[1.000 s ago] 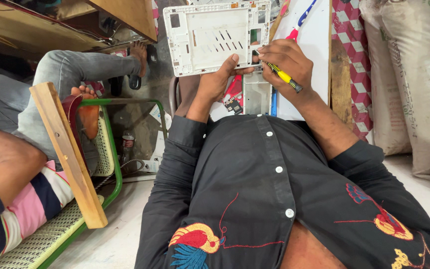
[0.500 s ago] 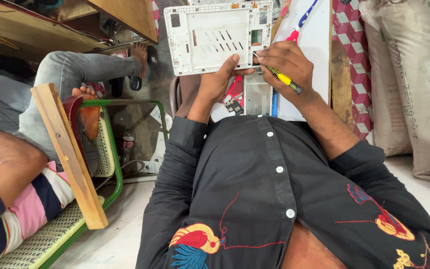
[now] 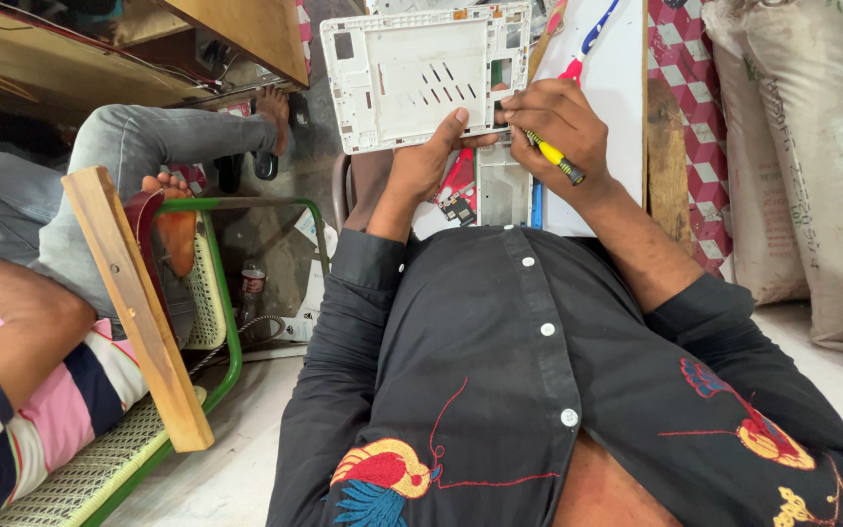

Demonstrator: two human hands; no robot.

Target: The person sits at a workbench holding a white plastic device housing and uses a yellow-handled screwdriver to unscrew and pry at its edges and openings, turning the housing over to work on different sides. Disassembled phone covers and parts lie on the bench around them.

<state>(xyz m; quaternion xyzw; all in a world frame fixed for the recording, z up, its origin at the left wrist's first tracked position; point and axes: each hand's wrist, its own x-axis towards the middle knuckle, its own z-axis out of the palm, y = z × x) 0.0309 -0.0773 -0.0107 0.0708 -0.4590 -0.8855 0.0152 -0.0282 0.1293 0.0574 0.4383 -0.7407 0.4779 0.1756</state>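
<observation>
My left hand (image 3: 424, 156) grips the lower edge of a white plastic device frame (image 3: 412, 73), thumb pressed on its face. My right hand (image 3: 558, 122) holds a small yellow-handled screwdriver (image 3: 555, 156) with its tip at the frame's right side, near a small cutout. Both arms come out of black shirt sleeves. The frame is held flat above my lap, and under it lie a small circuit board with red parts (image 3: 458, 190) and a pale metal plate (image 3: 504, 190).
A white board (image 3: 607, 88) with red and blue tools lies to the right, beside a wooden plank (image 3: 663, 146) and grey sacks (image 3: 802, 146). On the left another person in jeans and a striped shirt sits on a green-framed seat (image 3: 231, 322) with a wooden slat (image 3: 134, 303).
The frame and both hands have barely shifted. My right hand has edged slightly along the frame's right side with the screwdriver.
</observation>
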